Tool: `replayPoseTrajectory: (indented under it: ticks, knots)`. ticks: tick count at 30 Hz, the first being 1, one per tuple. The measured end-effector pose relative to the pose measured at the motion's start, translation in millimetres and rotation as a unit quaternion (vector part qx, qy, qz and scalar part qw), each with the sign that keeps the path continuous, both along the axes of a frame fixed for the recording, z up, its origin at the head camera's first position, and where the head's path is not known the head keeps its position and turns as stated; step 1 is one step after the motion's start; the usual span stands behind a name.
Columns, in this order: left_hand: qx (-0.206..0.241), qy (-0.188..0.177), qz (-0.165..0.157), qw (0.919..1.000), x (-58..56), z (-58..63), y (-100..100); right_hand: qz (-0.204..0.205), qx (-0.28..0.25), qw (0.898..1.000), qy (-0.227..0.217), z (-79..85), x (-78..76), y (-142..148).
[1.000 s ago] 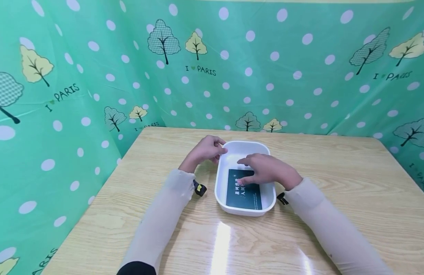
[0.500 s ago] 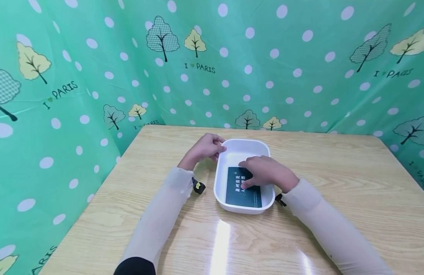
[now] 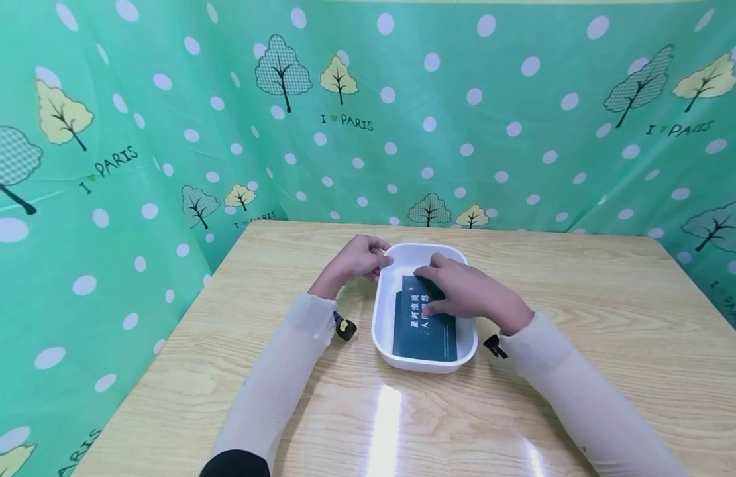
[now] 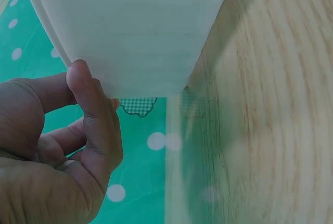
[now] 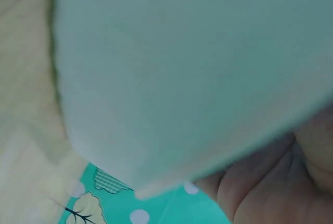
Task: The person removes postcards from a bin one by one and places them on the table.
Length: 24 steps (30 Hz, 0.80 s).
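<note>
Long axes pointing forward, two green cards point(image 3: 424, 339) lay in one tub point(image 3: 425, 367); right hand point(image 3: 466, 291) pinched the upper, left hand point(image 3: 356, 259) the rim point(image 3: 377, 299).

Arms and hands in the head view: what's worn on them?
Left hand and right hand: bare, no gloves. Left sleeve and right sleeve: off-white, long; a black patch at the left one's near end. Left wrist gadget: black, yellow mark. Right wrist gadget: black.

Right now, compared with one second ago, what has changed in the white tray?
The right hand now grips the dark card, which has shifted forward in the tray; a second dark edge shows beside it. Unchanged: the left hand holds the tray's rim, and the tray stays put.
</note>
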State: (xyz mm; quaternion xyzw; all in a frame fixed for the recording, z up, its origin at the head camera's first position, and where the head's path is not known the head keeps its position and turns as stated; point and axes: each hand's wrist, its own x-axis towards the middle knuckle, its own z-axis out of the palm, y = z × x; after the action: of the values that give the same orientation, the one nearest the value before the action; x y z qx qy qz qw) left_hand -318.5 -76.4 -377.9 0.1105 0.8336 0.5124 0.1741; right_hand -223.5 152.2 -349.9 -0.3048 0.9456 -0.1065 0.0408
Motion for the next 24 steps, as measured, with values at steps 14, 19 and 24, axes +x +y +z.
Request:
replayPoseTrajectory:
  ticks: [14,19,24]
  knots:
    - [0.002,-0.001,0.001,1.0000,-0.1,-0.6,0.5,0.051,-0.186,0.981,0.009,31.1,9.1,10.9]
    - [-0.002,-0.001,0.011,0.9999,0.5,-0.1,1.4,0.026,-0.233,0.970,0.060,43.7,11.7,18.8]
    - [-0.004,-0.002,0.017,0.9999,1.4,-0.4,2.1,0.002,-0.281,0.944,0.171,50.9,9.1,32.8]
